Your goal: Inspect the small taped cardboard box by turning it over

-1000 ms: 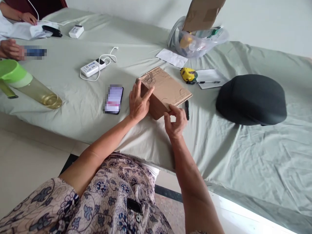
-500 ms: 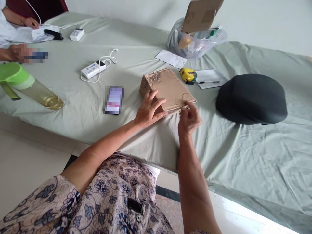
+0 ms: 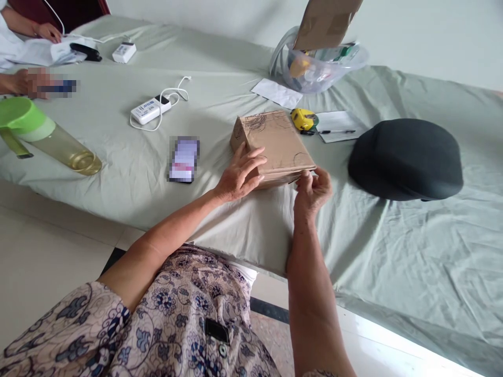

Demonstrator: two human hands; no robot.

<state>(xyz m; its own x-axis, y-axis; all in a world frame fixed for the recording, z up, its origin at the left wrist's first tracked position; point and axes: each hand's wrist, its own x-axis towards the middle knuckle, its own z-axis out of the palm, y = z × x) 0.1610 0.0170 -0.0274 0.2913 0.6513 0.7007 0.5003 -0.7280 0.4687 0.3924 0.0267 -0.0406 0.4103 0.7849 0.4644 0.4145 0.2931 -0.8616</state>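
A brown cardboard box (image 3: 277, 139) with dark scribbles on its top lies on the green cloth in front of me. My left hand (image 3: 240, 175) rests on its near left part, fingers spread over the top and side. At the near right corner, my right hand (image 3: 313, 191) is closed, with thumb and bent fingers pinching the box's edge. The fingertips there are partly hidden behind the corner. Just beyond the box sits a yellow tape measure (image 3: 303, 120), beside a white pad (image 3: 338, 131) with a black pen (image 3: 341, 131) on it.
A black cap-shaped item (image 3: 406, 159) lies to the right. A phone (image 3: 184, 159), a white power strip (image 3: 147, 111) and a green-lidded bottle (image 3: 55, 141) are leftward. A clear plastic basket (image 3: 320, 70) stands behind. Another person's hand (image 3: 29, 82) holds a blurred object at far left.
The box has shifted slightly right, and its near side shows more. My right hand has moved a little right and down along the corner. My left hand stays on the box.
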